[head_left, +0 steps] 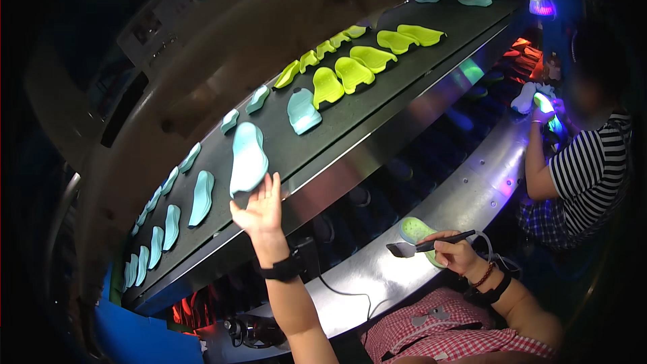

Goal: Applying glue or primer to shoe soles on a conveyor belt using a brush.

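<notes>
My left hand [258, 210] reaches up to the near edge of the black conveyor belt [283, 152], fingers spread and palm showing. Its fingertips are at the lower end of a pale blue shoe sole [248, 158]; whether they touch it I cannot tell. Closed around the dark handle of a flat brush [426, 245] is my right hand [457, 254], with the bristles pointing left. Under and behind the brush, a green shoe sole with a pale blue rim [412, 228] rests on the shiny metal bench [377, 271], partly hidden by that hand.
More pale blue soles [201, 198] and several yellow-green soles [353, 75] lie in rows along the belt. At the right a person in a striped shirt [590, 162] handles a lit sole. A dark bottle [256, 331] and a black cable [344, 291] are near the bench's lower end.
</notes>
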Demonstrator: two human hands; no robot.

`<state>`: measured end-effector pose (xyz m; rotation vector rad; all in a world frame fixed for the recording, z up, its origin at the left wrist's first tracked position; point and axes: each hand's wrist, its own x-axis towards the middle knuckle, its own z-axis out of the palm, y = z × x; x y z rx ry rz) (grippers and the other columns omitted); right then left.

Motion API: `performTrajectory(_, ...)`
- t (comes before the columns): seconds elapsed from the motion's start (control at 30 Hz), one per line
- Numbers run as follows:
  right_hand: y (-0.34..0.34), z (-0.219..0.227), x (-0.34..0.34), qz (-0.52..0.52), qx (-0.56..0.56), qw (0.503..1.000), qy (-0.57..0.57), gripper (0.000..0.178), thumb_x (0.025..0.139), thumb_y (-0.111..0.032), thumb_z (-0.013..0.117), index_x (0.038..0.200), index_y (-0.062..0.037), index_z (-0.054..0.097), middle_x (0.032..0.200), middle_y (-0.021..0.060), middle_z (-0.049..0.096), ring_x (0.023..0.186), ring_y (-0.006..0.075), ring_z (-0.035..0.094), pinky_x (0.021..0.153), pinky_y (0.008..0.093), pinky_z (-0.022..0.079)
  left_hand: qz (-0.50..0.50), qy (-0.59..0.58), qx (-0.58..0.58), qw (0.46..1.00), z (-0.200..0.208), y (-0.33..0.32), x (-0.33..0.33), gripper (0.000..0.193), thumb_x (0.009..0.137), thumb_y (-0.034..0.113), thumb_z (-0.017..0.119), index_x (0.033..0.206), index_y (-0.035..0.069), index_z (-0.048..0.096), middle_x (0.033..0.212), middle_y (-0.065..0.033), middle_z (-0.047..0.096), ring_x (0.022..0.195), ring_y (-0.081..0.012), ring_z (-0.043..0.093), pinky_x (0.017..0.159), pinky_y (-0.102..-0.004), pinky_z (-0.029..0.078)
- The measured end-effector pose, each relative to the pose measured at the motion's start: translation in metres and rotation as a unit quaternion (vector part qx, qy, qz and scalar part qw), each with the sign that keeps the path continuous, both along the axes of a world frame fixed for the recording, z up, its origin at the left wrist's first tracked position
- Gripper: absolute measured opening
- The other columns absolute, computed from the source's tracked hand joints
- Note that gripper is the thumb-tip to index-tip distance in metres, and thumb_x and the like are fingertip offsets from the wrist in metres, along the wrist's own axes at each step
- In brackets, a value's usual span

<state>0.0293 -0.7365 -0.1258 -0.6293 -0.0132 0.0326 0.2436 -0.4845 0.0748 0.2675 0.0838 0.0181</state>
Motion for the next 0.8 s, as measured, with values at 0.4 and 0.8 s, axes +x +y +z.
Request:
performTrajectory(0.4,-0.015,-0.032,0.007,-0.013,0.036,0.993,0.109,0.022,0.082,-0.003,0.053,0.102,0.0034,0.058,0.084,0.0097,0.063,0.049,0.0087,0.05,0.044,0.0183,0.04,-0.066,-0.134,0.902,0.405,0.049,-0.114,0.076,0.085,0.076,0.024,0.058,0.139,0.008,0.004,0.139,-0.0299,0.009,0.125,-0.0389,0.029,0.103,-0.0377,0.025)
performTrajectory(0.8,-0.025,-0.069,0.005,0.005,0.086,0.987,0.137,0.023,0.084,-0.003,0.049,0.105,0.0049,0.055,0.1,0.0167,0.06,0.051,0.0113,0.053,0.047,0.0207,0.041,-0.055,-0.196,0.964,0.169,0.028,-0.138,0.153,0.039,0.065,0.023,0.074,0.095,0.001,0.062,0.093,-0.0143,0.064,0.088,-0.0282,0.061,0.077,-0.0337,0.046)
